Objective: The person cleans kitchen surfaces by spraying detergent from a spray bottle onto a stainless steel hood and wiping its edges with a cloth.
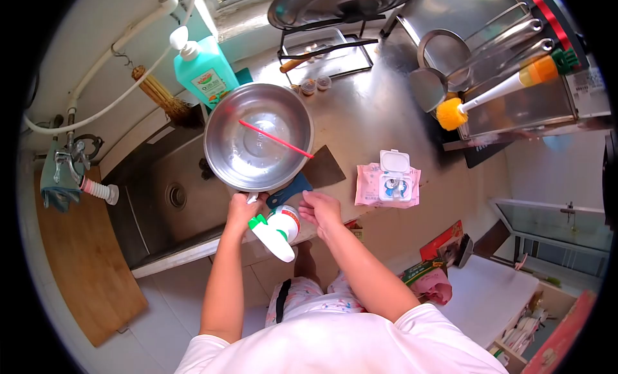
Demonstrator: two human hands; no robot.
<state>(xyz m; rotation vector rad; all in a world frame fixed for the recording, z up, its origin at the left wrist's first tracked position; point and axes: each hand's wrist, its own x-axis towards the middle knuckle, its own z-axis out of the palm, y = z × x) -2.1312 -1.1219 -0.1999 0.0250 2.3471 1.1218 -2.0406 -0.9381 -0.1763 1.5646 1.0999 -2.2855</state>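
Note:
My left hand [242, 211] is closed at the counter's front edge, just below a steel basin [222, 161]. A small white bit shows at its fingertips; what it belongs to is unclear. To the right, my right hand [322, 213] has its fingers loosely bent and apart, with nothing visible in them. Between my hands is a white spray bottle [291, 224] with a green-and-white trigger head, seen from above. A dark blue flat item [286, 191] lies behind the bottle, partly under the basin. A red stick [277, 140] lies across the basin.
A sink [151, 181] is at left, with a green pump bottle [207, 71] behind. Pink wipes [367, 184] with a raised lid lie on the counter at right. Utensils and a yellow-headed brush [452, 113] are at the back right. A cutting board [84, 264] leans at left.

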